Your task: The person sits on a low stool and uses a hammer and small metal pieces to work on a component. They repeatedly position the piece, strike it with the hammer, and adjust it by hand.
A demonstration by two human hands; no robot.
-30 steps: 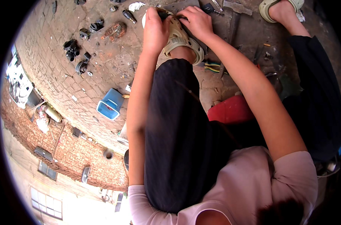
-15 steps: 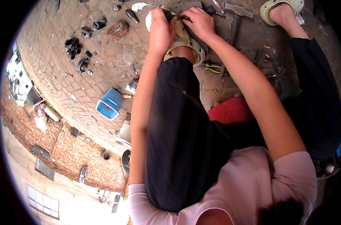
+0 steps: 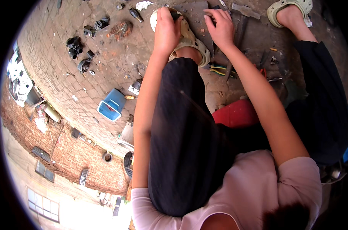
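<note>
The ground is dusty brick paving (image 3: 66,76) in an open yard, with a red brick wall (image 3: 70,153) bending along the left edge. A blue box (image 3: 112,105) lies on the paving, and dark metal parts (image 3: 77,48) are scattered further out. Near the person's feet lie yellow and green wires (image 3: 219,70), a hammer (image 3: 241,23) and a red stool (image 3: 238,113).

A flat grey metal plate (image 3: 197,19), rusty and dirt-speckled, lies on the ground at the top, just ahead of the pale sandal (image 3: 191,40) on the left foot. The left hand (image 3: 167,28) is curled down at the plate's left edge, seemingly gripping something small and dark, though that is too hidden to name. The right hand (image 3: 220,28) rests on the plate's right side with fingers bent and pressing down, not closed around anything visible.
</note>
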